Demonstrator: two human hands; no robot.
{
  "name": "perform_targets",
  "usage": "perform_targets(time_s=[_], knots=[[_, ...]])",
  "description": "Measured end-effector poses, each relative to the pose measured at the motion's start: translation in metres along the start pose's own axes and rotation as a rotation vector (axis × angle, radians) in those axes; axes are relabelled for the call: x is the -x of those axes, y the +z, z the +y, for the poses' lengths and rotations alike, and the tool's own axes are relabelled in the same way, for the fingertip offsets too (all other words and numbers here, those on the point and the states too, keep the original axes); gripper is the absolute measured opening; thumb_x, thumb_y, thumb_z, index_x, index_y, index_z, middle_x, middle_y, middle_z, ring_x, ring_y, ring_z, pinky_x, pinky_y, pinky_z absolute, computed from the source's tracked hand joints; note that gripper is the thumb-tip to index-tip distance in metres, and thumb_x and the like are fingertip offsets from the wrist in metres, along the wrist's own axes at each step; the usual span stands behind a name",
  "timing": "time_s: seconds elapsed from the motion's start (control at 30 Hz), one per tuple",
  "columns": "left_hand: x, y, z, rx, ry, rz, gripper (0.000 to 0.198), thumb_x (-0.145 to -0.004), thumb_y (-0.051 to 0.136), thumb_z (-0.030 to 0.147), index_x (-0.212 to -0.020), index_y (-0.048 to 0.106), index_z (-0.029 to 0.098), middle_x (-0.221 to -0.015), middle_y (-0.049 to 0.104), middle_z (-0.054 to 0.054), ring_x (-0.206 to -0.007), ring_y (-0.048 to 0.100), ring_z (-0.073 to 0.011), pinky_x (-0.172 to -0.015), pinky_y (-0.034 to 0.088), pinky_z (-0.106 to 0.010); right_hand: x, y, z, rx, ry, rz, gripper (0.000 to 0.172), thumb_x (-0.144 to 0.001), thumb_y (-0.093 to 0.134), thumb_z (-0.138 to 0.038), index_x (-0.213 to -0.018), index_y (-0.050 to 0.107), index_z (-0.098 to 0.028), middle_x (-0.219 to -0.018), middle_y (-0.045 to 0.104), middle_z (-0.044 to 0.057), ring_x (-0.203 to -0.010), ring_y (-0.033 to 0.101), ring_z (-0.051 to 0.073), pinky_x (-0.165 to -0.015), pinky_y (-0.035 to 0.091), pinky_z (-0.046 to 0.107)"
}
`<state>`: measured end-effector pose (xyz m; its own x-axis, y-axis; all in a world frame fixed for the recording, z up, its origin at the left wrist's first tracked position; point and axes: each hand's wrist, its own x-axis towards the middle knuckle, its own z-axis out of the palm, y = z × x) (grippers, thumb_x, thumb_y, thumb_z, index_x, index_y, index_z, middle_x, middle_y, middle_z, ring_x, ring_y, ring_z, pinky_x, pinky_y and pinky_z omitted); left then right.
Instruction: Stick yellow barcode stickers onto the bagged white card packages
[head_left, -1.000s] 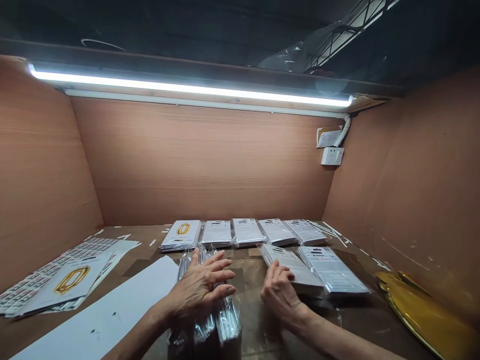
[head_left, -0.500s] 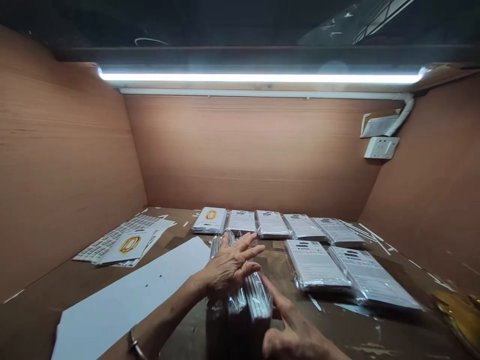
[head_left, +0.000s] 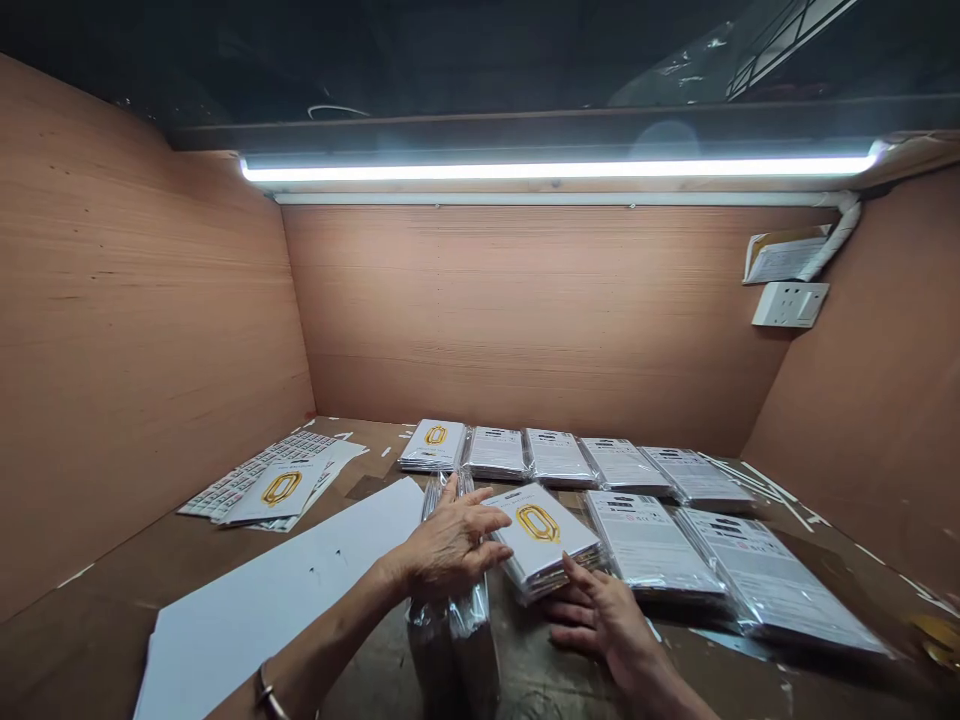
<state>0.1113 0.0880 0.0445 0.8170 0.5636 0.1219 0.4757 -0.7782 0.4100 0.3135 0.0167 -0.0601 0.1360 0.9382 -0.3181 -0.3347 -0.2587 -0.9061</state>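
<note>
My left hand [head_left: 457,540] lies with fingers spread over upright packets in clear film [head_left: 457,610]. Its fingertips reach the left edge of a small stack of packets [head_left: 544,535], whose top white card shows a gold letter Q. At the front right corner of this stack, my right hand [head_left: 600,620] grips the edge, index finger at its side and the other fingers low beside it. The stack tilts slightly, and its underside is hidden.
Wrapped packet stacks [head_left: 652,550] fill the right and back of the table. At left lie a large white sheet [head_left: 285,600], a loose Q card [head_left: 281,490] and label sheets [head_left: 255,470]. Wooden walls [head_left: 525,320] enclose the table; a lamp tube [head_left: 555,170] hangs above.
The right-hand group of upright packets has been tipped over to the right, its Q card now facing up. My right hand moved right with it; my left hand stays over the remaining packets.
</note>
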Motion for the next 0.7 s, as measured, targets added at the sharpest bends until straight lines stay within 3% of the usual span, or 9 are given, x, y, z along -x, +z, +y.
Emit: perform_targets(time_s=[0.2,0.3,0.43,0.53,0.6,0.7], knots=[[0.000,0.000,0.000,0.010,-0.006,0.012,0.032,-0.081,0.044,0.036,-0.109,0.054,0.025,-0.113,0.057,-0.004,-0.124,0.028,-0.0264,-0.100,-0.004,-0.058,-0.021,0.010,0.014,-0.211,0.071,0.024,0.041,-0.067,0.060,-0.039,-0.094,0.052,-0.009,-0.080,0.065,0.012,-0.066,0.063,0.020,-0.057,0.051,0.031],[0.002,-0.002,0.002,0.014,-0.011,0.016,0.031,-0.080,0.044,0.036,-0.108,0.055,0.026,-0.112,0.058,-0.004,-0.124,0.029,-0.0266,-0.100,-0.004,-0.058,-0.017,0.012,0.008,-0.085,-0.041,0.094,0.041,-0.069,0.057,-0.039,-0.096,0.050,-0.010,-0.081,0.065,0.011,-0.068,0.062,0.021,-0.060,0.051,0.033],[0.004,-0.004,0.005,0.027,-0.008,0.021,0.026,-0.082,0.043,0.033,-0.103,0.057,0.027,-0.105,0.061,-0.002,-0.123,0.029,-0.0249,-0.101,-0.007,-0.056,-0.005,0.002,-0.030,0.584,-0.533,0.318,0.030,-0.073,0.050,-0.037,-0.089,0.052,-0.013,-0.076,0.062,0.008,-0.068,0.059,0.021,-0.061,0.046,0.032],[0.005,-0.004,0.004,0.026,-0.014,0.028,0.028,-0.082,0.041,0.034,-0.105,0.055,0.025,-0.104,0.061,-0.002,-0.124,0.028,-0.0243,-0.101,-0.005,-0.055,-0.001,-0.005,-0.050,1.235,-0.935,0.436,0.021,-0.076,0.046,-0.023,-0.092,0.055,-0.013,-0.072,0.059,0.007,-0.069,0.054,0.022,-0.061,0.040,0.033],[0.005,-0.003,0.003,0.022,-0.022,0.041,0.033,-0.082,0.040,0.036,-0.112,0.050,0.024,-0.112,0.057,-0.004,-0.124,0.029,-0.0240,-0.102,-0.003,-0.054,-0.005,-0.006,-0.045,1.723,-1.168,0.433,0.025,-0.076,0.041,-0.012,-0.096,0.056,-0.010,-0.072,0.058,0.009,-0.067,0.053,0.022,-0.058,0.039,0.032],[0.005,-0.002,0.001,0.023,-0.038,0.062,0.039,-0.082,0.040,0.039,-0.116,0.047,0.020,-0.119,0.052,-0.008,-0.122,0.031,-0.0234,-0.103,-0.001,-0.053,-0.012,-0.005,-0.020,2.160,-1.287,0.295,0.032,-0.072,0.040,-0.001,-0.100,0.054,-0.004,-0.074,0.057,0.013,-0.065,0.051,0.024,-0.055,0.039,0.034]])
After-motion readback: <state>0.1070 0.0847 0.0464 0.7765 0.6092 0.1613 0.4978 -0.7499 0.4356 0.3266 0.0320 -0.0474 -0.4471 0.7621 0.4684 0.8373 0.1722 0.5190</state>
